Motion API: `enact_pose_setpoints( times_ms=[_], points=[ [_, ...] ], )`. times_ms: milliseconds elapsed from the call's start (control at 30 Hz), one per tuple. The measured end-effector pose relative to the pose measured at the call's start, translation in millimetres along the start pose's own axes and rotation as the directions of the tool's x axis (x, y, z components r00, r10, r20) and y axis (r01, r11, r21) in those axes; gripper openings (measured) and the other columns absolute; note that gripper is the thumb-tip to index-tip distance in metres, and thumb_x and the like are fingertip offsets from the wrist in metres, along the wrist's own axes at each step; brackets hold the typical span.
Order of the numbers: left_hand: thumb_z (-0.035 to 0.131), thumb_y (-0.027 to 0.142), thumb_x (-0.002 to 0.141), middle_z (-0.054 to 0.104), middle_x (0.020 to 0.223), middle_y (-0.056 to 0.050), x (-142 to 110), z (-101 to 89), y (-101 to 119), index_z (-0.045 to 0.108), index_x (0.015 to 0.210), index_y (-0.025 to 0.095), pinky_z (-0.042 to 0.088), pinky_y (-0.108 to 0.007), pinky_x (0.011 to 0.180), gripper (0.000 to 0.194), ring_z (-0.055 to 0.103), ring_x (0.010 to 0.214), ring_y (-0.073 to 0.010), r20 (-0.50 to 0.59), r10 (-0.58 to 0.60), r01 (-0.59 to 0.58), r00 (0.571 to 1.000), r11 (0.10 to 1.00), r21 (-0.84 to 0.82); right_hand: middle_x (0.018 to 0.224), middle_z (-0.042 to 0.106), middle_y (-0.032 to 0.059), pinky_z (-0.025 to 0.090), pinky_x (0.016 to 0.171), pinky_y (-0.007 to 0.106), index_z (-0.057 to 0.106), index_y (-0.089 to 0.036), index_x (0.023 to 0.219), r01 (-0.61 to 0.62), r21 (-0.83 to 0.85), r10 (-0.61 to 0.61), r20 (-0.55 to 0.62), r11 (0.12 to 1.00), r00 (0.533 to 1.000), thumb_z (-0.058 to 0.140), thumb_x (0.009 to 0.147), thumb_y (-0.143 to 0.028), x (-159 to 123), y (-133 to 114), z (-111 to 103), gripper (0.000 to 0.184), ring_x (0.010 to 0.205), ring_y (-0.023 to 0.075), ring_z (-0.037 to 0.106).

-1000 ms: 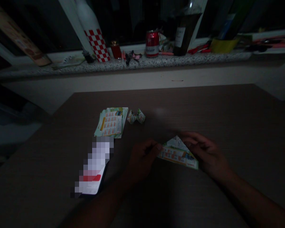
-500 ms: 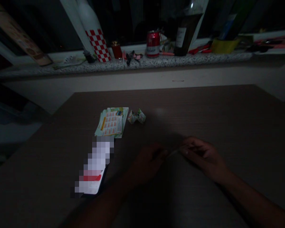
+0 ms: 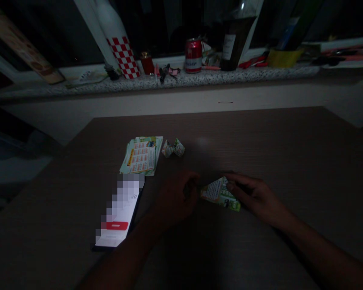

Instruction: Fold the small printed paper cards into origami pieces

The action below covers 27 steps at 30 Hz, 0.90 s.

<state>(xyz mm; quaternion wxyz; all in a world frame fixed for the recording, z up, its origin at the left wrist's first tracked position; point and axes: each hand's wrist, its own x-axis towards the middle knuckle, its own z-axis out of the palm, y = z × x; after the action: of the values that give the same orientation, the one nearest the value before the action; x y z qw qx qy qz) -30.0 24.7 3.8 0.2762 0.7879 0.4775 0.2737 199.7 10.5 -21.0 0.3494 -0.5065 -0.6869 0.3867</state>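
A folded piece of printed paper (image 3: 219,194), green and white with a pointed top, is held between my two hands over the table. My left hand (image 3: 181,193) pinches its left corner, and its fingertips lie in shadow. My right hand (image 3: 255,195) grips the right side between thumb and fingers. Beyond my left hand lie two small folded paper pieces (image 3: 173,148), touching or nearly so. Beside them is a stack of printed leaflets (image 3: 141,156). A lit phone (image 3: 119,219) rests to the left of my left forearm, its screen partly blurred out.
The brown wooden table (image 3: 275,141) reaches a wall under a granite window sill (image 3: 196,79). On the sill stand a checkered white bottle (image 3: 124,56), a red can (image 3: 193,56), a dark bottle (image 3: 230,50) and a yellow container (image 3: 284,57). The room is dim.
The paper has turned from nearly edge-on, a thin strip, to showing its printed face. My left hand has shifted slightly left and away from me; my right hand stays close to its place.
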Motion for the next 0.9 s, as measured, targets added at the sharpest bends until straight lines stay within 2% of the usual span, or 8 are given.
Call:
enact_pose_setpoints(
  times_ms=[100, 233, 300, 367, 500, 567, 733, 900],
  points=[
    [0.058, 0.019, 0.078, 0.061, 0.097, -0.004, -1.3, 3.3, 1.9, 0.056, 0.101, 0.018, 0.042, -0.03, 0.076, 0.023, 0.056, 0.086, -0.0176, 0.112, 0.035, -0.04, 0.993, 0.998, 0.042, 0.098, 0.069, 0.0069, 0.052, 0.082, 0.035, 0.063, -0.021, 0.117, 0.004, -0.032, -0.005, -0.017, 0.999, 1.0, 0.051, 0.09, -0.034, 0.3, 3.7, 1.6, 0.032, 0.096, 0.0226, 0.064],
    [0.069, 0.03, 0.073, 0.06, 0.095, -0.003, -1.8, 2.3, 6.8, 0.056, 0.099, 0.019, 0.041, -0.03, 0.071, 0.031, 0.054, 0.083, -0.0183, 0.237, 0.037, -0.075, 0.971, 0.985, 0.154, 0.093, 0.069, 0.0056, 0.052, 0.078, 0.036, 0.06, -0.021, 0.118, 0.037, -0.093, -0.04, -0.031, 0.995, 0.999, 0.053, 0.089, -0.033, 1.5, 8.3, 5.0, 0.032, 0.088, 0.0207, 0.065],
    [0.07, 0.032, 0.072, 0.06, 0.092, -0.002, -1.0, 1.1, 8.1, 0.057, 0.095, 0.018, 0.041, -0.03, 0.07, 0.03, 0.054, 0.082, -0.0189, 0.289, 0.021, -0.088, 0.957, 0.972, 0.22, 0.089, 0.069, 0.0048, 0.051, 0.081, 0.038, 0.057, -0.021, 0.121, 0.074, -0.148, -0.077, -0.019, 0.986, 0.997, 0.054, 0.089, -0.03, 2.3, 9.2, 4.9, 0.034, 0.086, 0.0203, 0.064],
    [0.07, 0.034, 0.072, 0.059, 0.091, -0.003, -0.1, 0.4, 8.0, 0.058, 0.092, 0.018, 0.041, -0.03, 0.069, 0.028, 0.054, 0.083, -0.0193, 0.326, 0.017, -0.107, 0.945, 0.959, 0.262, 0.094, 0.069, 0.0055, 0.049, 0.086, 0.041, 0.056, -0.022, 0.122, 0.12, -0.217, -0.123, 0.002, 0.969, 0.992, 0.056, 0.088, -0.027, 2.7, 8.6, 1.7, 0.035, 0.091, 0.0211, 0.063],
    [0.069, 0.036, 0.074, 0.059, 0.096, -0.003, 0.4, 1.2, 5.8, 0.058, 0.092, 0.017, 0.042, -0.029, 0.071, 0.028, 0.054, 0.088, -0.0193, 0.346, 0.042, -0.145, 0.937, 0.95, 0.276, 0.116, 0.064, 0.008, 0.047, 0.093, 0.04, 0.059, -0.023, 0.118, 0.233, -0.298, -0.225, 0.063, 0.926, 0.972, 0.06, 0.085, -0.025, 1.6, 4.1, -12.3, 0.033, 0.108, 0.0229, 0.059],
    [0.07, 0.034, 0.074, 0.059, 0.098, -0.003, -0.1, 2.4, 4.4, 0.058, 0.095, 0.017, 0.042, -0.029, 0.074, 0.029, 0.054, 0.09, -0.0193, 0.344, 0.054, -0.153, 0.937, 0.952, 0.267, 0.112, 0.065, 0.0071, 0.049, 0.09, 0.037, 0.062, -0.023, 0.111, 0.282, -0.293, -0.261, 0.11, 0.914, 0.959, 0.065, 0.081, -0.024, 0.3, 1.7, -18.7, 0.03, 0.105, 0.0221, 0.06],
    [0.07, 0.032, 0.075, 0.059, 0.098, -0.004, -0.4, 4.4, 2.5, 0.06, 0.098, 0.018, 0.044, -0.03, 0.077, 0.028, 0.054, 0.092, -0.0196, 0.351, 0.07, -0.164, 0.934, 0.956, 0.245, 0.104, 0.066, 0.0062, 0.05, 0.085, 0.034, 0.065, -0.021, 0.102, 0.33, -0.255, -0.251, 0.296, 0.909, 0.922, 0.07, 0.077, -0.02, 0.0, -2.0, -20.7, 0.025, 0.098, 0.0205, 0.061],
    [0.065, 0.03, 0.08, 0.06, 0.098, -0.004, 1.2, 4.2, 2.6, 0.06, 0.098, 0.017, 0.044, -0.03, 0.08, 0.023, 0.054, 0.093, -0.0196, 0.392, 0.092, -0.197, 0.915, 0.951, 0.237, 0.098, 0.067, 0.0058, 0.048, 0.086, 0.032, 0.065, -0.02, 0.098, 0.351, -0.222, -0.259, 0.358, 0.91, 0.897, 0.065, 0.082, -0.017, 1.7, -4.0, -16.5, 0.016, 0.097, 0.0192, 0.06]
  ],
)
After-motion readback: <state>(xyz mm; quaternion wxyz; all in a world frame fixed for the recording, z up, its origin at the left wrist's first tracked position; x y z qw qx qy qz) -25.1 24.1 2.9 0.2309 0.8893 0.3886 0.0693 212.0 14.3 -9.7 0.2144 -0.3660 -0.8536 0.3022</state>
